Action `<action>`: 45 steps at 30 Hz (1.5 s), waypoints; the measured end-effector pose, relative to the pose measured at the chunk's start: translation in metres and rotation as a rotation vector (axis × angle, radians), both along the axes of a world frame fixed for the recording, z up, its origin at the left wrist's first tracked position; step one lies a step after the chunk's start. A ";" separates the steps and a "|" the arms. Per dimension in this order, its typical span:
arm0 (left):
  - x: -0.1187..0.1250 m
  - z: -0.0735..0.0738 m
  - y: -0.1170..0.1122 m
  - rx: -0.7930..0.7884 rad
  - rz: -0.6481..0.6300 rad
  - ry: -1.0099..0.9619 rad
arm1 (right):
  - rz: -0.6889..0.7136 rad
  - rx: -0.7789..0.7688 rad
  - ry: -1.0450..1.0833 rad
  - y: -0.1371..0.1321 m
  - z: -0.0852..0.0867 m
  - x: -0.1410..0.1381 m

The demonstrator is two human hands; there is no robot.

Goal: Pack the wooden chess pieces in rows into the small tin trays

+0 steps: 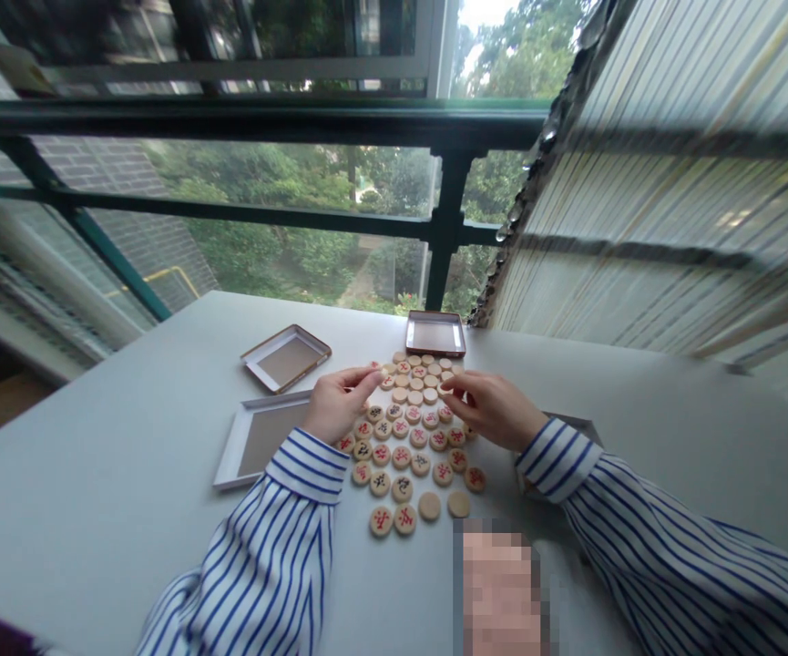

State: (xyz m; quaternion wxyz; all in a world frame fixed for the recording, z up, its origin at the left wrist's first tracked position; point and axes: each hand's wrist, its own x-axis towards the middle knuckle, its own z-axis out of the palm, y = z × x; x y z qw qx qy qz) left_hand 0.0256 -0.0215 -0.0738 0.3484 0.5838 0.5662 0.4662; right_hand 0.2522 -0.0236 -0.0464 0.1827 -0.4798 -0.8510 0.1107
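Discs (401, 457), wooden by the look of them, spread over the table (93, 456) on the near side of the far tray (435, 333); each is probably light, stiff, hard to break and slightly slippery on its face, so best pinched by the rim. Farthest from that tray sit four in a row: two red-marked, two blank. Closer to it come rows of marked ones, partly hidden, so no sure total. Nearer than the far tray, one large tray (267, 433) lies to its left and one half-covered tray (583, 426) to its right. Left hand (337, 401), left of the far tray, has thumb and forefinger nearly meeting; right hand (499, 410), right of it, has fingers half curled at blank discs. Whether either grips a disc, I cannot tell. One small tray (286, 358) left of the far tray makes four trays.
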 end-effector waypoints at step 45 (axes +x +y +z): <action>-0.024 -0.005 0.009 0.116 0.274 -0.041 | 0.214 0.103 -0.411 0.029 -0.001 -0.088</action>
